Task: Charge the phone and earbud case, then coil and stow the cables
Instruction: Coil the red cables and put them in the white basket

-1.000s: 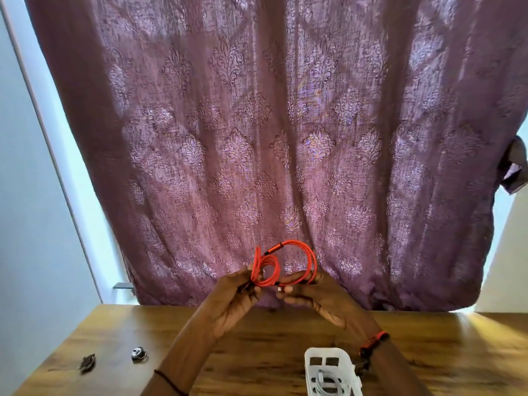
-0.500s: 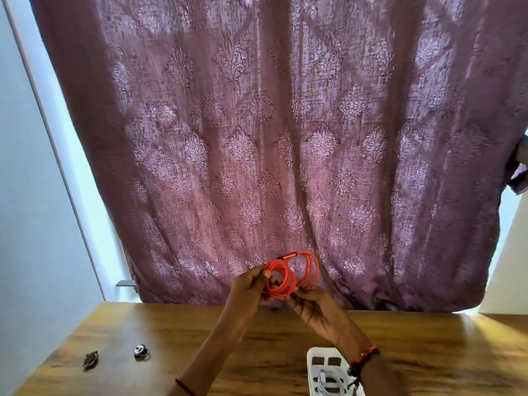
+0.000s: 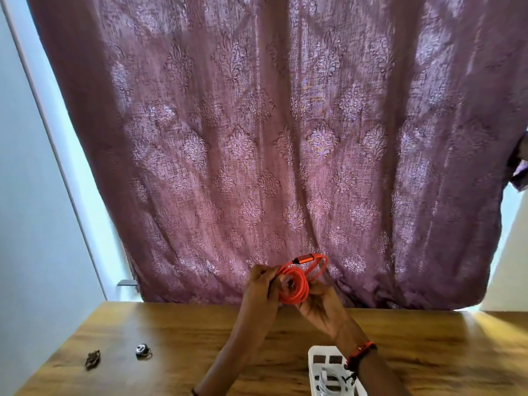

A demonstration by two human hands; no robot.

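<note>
Orange cable (image 3: 303, 282) coiled, held above surface (image 3: 171, 335), in front of curtain (image 3: 257, 138). Left hand (image 3: 261, 287) fingers clamped on coil's left edge; right hand (image 3: 321, 308) fingers curled round its lower right. White basket (image 3: 314, 351) at near edge

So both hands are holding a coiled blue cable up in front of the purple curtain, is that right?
Not quite: the coiled cable is orange-red, not blue. The head view shows the left hand and right hand holding it up in front of the purple curtain.
</note>
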